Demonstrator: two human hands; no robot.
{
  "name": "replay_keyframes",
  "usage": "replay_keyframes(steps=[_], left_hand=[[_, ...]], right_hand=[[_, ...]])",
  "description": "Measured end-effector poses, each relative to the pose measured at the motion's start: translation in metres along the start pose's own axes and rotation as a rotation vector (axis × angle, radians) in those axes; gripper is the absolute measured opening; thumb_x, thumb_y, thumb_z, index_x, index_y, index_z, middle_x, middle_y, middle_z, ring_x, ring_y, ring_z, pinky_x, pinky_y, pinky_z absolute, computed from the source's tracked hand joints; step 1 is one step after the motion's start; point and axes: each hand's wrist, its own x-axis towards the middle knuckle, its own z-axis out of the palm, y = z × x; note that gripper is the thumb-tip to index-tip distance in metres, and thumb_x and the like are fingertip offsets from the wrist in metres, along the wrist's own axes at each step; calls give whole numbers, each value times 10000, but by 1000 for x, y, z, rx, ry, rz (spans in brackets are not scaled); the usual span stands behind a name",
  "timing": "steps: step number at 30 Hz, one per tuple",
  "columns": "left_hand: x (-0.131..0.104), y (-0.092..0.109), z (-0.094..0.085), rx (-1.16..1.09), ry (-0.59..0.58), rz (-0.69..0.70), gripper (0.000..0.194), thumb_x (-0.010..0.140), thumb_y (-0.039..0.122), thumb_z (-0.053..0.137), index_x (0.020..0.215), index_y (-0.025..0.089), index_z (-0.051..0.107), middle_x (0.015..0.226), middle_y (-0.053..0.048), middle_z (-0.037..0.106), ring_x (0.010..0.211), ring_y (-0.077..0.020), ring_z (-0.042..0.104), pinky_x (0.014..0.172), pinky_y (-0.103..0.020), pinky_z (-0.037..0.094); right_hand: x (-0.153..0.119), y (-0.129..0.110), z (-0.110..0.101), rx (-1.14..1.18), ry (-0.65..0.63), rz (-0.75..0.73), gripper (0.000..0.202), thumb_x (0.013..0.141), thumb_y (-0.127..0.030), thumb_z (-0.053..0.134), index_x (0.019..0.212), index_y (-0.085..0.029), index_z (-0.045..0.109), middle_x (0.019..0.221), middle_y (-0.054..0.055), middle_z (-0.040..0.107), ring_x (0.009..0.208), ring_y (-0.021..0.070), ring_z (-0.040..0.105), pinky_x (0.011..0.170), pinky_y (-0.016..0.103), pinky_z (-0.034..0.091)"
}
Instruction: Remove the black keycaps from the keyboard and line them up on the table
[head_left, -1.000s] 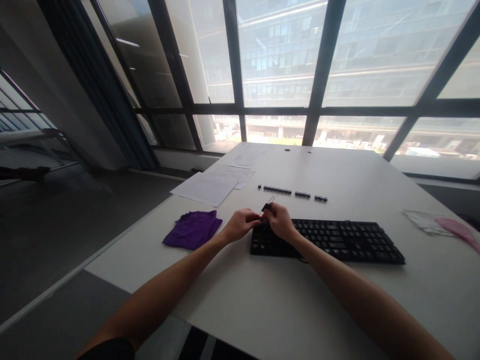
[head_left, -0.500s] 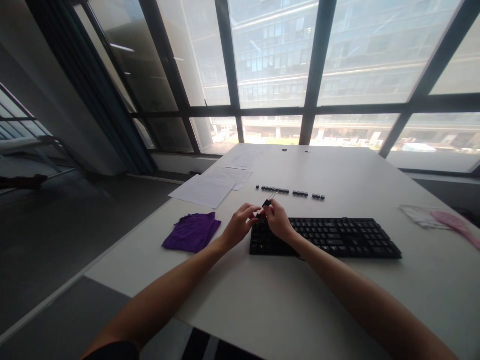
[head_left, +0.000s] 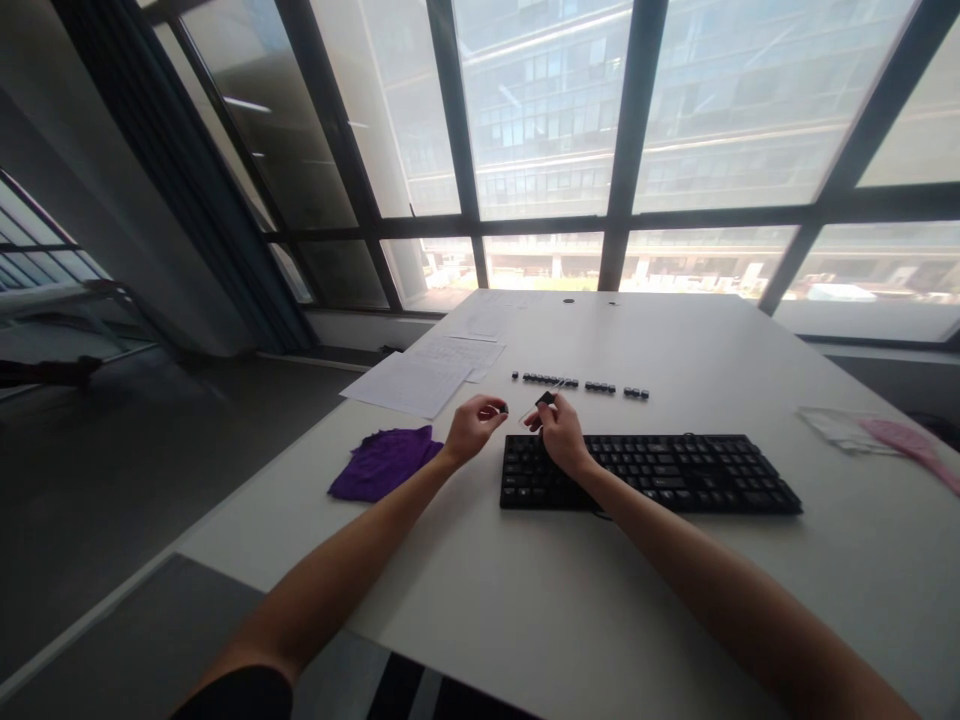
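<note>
Between the thumb and fingertips of my left hand [head_left: 474, 425] is a small black keycap [head_left: 503, 409], held up off the table. My right hand [head_left: 561, 432] grips a keycap puller [head_left: 545, 399] with a black handle and thin wire ends, above the left end of the black keyboard [head_left: 697, 475]. The wire loops point toward my left hand, apart from the keycap. Beyond both hands, several loose keycaps [head_left: 600, 387] lie in a row of small groups, with one single keycap [head_left: 514, 376] at the row's left end.
A folded purple cloth [head_left: 382, 465] lies left of my left forearm. Sheets of paper [head_left: 409, 380] rest along the table's left edge. At the right are a white and pink cloth item [head_left: 892, 440]. The white table [head_left: 675, 340] reaches to the windows.
My left hand has drawn away to the left with the keycap, apart from the puller. My right hand has shifted slightly right and up with the puller.
</note>
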Motion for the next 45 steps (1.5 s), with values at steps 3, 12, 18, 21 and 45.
replay_keyframes(steps=[3,12,18,21,45], left_hand=[[26,-27,1,127,-7,-169,177,759,220,737,924,157,727,853,-52,731,747,-165,674,724,-274,552],[89,-73,26,231,16,-267,133,691,180,770,823,164,761,816,-48,752,726,-167,662,738,-273,524],[102,-81,36,223,38,-264,165,704,167,770,868,164,784,833,-54,761,747,-171,662,755,-272,513],[103,-83,38,218,31,-253,175,711,178,773,885,169,793,810,-48,759,721,-169,656,740,-270,509],[108,-90,45,179,69,-236,261,685,164,801,940,152,752,891,-59,768,790,-168,681,796,-267,528]], right_hand=[[1,0,0,10,5,1,195,907,-407,506,864,-217,488,664,23,677,565,159,607,544,263,458],[1,2,-2,21,-1,20,203,908,-408,506,859,-211,501,672,25,692,553,150,607,527,257,444],[-1,-4,-2,18,-11,31,172,908,-374,506,853,-211,498,663,26,687,555,152,607,524,258,445],[-1,-4,-2,22,-11,35,158,910,-363,504,864,-211,500,653,20,677,551,151,603,529,260,448],[-2,-6,-4,-6,-40,22,232,897,-434,532,840,-210,503,649,29,681,546,155,604,514,263,445]])
